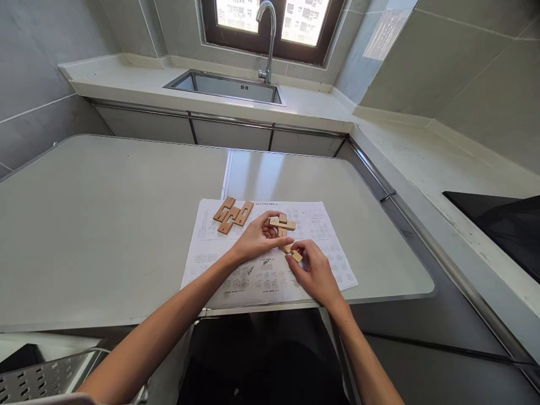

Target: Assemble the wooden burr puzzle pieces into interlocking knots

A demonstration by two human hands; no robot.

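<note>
My left hand (262, 236) is closed around a light wooden puzzle assembly (282, 224) of several interlocked, notched pieces. My right hand (310, 264) pinches a small light wooden puzzle piece (297, 256) between thumb and fingers, just below the assembly. Whether that piece touches the assembly is hard to make out. Under both hands lies a white instruction sheet (236, 275) printed with rows of small diagrams. On its upper left rest several flat brown wooden pieces (231, 216) with cut-out slots, close to my left hand.
The sheet lies near the front edge of a white table (126, 225). Beyond it is a counter with a sink (228, 85) and a tall faucet (270, 42). A black panel (498, 225) sits on the right counter. A perforated metal rack (42, 377) stands at lower left.
</note>
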